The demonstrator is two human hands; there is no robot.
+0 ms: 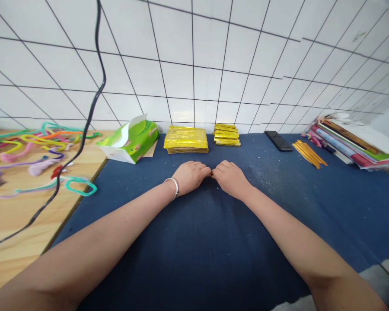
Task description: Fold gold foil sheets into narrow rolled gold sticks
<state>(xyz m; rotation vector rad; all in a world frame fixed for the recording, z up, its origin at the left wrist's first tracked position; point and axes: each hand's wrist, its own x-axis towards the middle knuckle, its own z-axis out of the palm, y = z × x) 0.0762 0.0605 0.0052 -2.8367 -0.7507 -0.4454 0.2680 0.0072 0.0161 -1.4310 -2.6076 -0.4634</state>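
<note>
Both hands meet over the middle of the dark blue tabletop (194,242). My left hand (190,176), with a silver bangle at the wrist, has its fingers curled and closed. My right hand (229,178) is closed too, its fingertips almost touching those of the left. Between the fingertips a small dark brown-gold bit (212,173) shows; most of it is hidden by the fingers. Just behind the hands lie a wide stack of yellow-gold foil sheets (186,139) and a smaller pile of folded gold strips (227,134).
A green tissue pack (132,138) sits at the back left. Colourful fuzzy wires (52,162) lie on a wooden table beyond a hanging black cable (92,106). Rightward are a black phone (278,141), gold strips (309,153) and stacked books (353,144); a tiled wall stands behind.
</note>
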